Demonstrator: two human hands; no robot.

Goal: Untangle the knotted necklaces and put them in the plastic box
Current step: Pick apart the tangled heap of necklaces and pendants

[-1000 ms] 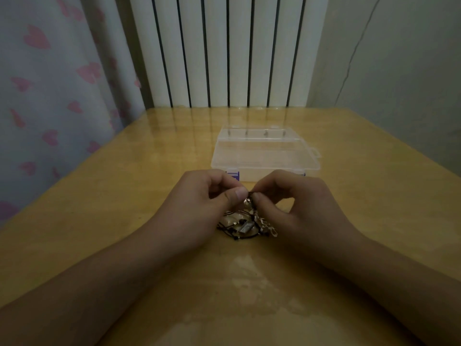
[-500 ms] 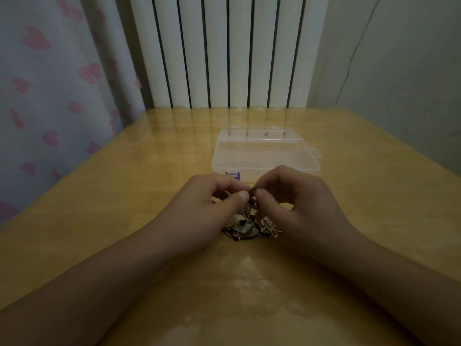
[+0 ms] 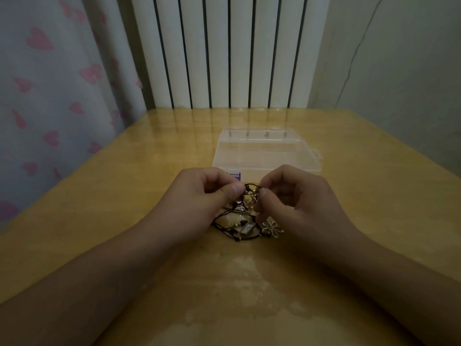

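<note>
Item: knotted necklaces (image 3: 243,216), black cords with silver pendants, lying in one tangle on the wooden table (image 3: 124,221) just in front of the plastic box (image 3: 267,153). A flower pendant (image 3: 273,228) lies at the tangle's right edge and a flat rectangular pendant (image 3: 247,229) at its near edge.

Plastic box: clear, lid down, just behind the tangle and both hands; no necklace in it.

Left hand (image 3: 199,203): just left of the tangle, thumb and forefinger pinched on a cord at its raised top.

Right hand (image 3: 296,203): just right of the tangle, pinching the same raised loop opposite the left; the other fingers are curled.

Step in hand, as we judge it: working the first cord loose; nothing is separated yet.

Handling notes: we would keep both pinches close to the knot and ease the loop wider rather than pull the ends, since tension should tighten thin cord. We would feed one pendant back through the loop and leave the rest resting on the table, so its weight does not drag. In this dim light we cannot trace which cord crosses which.
</note>
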